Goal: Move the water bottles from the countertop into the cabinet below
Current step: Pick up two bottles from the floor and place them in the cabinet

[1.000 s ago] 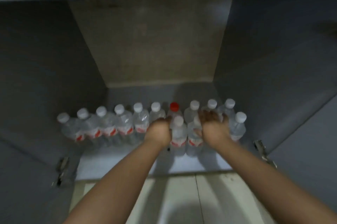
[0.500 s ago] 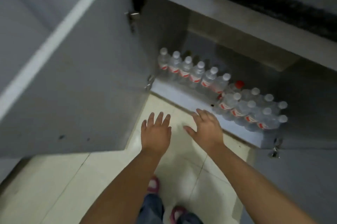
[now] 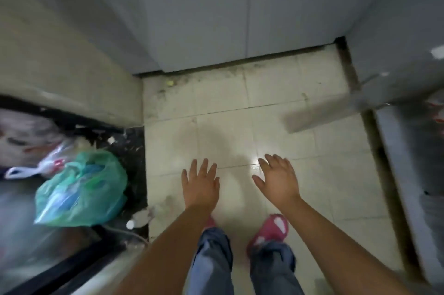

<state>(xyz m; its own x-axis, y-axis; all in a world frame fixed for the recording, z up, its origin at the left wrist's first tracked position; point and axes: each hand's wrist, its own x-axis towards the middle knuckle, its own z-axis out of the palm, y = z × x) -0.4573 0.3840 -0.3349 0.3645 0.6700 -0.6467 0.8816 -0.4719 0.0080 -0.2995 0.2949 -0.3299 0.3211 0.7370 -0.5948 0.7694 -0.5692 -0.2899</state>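
Tiled floor [image 3: 276,102] below; left hand [image 3: 200,184] and right hand [image 3: 278,179] hover apart, fingers spread, holding nothing; green bag [image 3: 81,186] at left.

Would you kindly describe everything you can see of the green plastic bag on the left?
The green plastic bag is thin, translucent and crinkled, bulging with contents; blue and pale shapes show blurrily through it, too smeared to identify. It slumps on a dark speckled surface left of the tiled floor. A white plastic bag with red print presses against its upper left side. A small clear bottle lies near its lower right corner. Neither hand touches it.
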